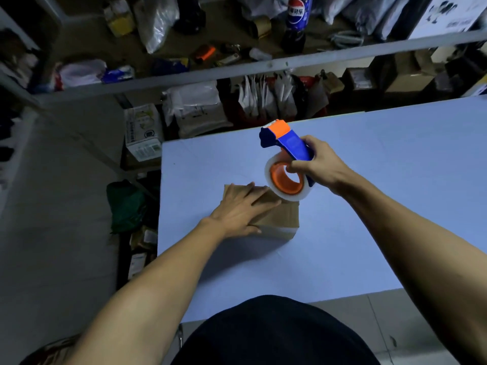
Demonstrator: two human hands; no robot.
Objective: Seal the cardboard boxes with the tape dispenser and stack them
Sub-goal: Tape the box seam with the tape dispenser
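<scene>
Left hand (241, 209) lies flat, fingers straight, palm down on top of the cardboard box (279, 219). It holds nothing, just presses on the lid. Box sits on the pale blue surface (369, 206), directly under that hand; only its right part and near edge show past the fingers. A strip of clear tape runs along the near edge of the box.

Right hand (316, 164) grips the tape dispenser (287, 159), fingers curled round the blue handle, thumb at the orange hub of the roll. Dispenser is held up off the surface, tilted, orange-and-blue cutter end pointing away from the hand toward the far edge of the surface. The clear tape roll (287, 180) hangs at the low end, just above the far right corner of the box, just beyond the left hand's fingertips. Cannot tell whether the roll touches the box.

Beyond both hands, past the surface edge: grey shelf rail (237, 72), parcels and bags below it, a cola bottle (296, 19) on the shelf above. Person's dark shirt (274, 335) at the near edge.
</scene>
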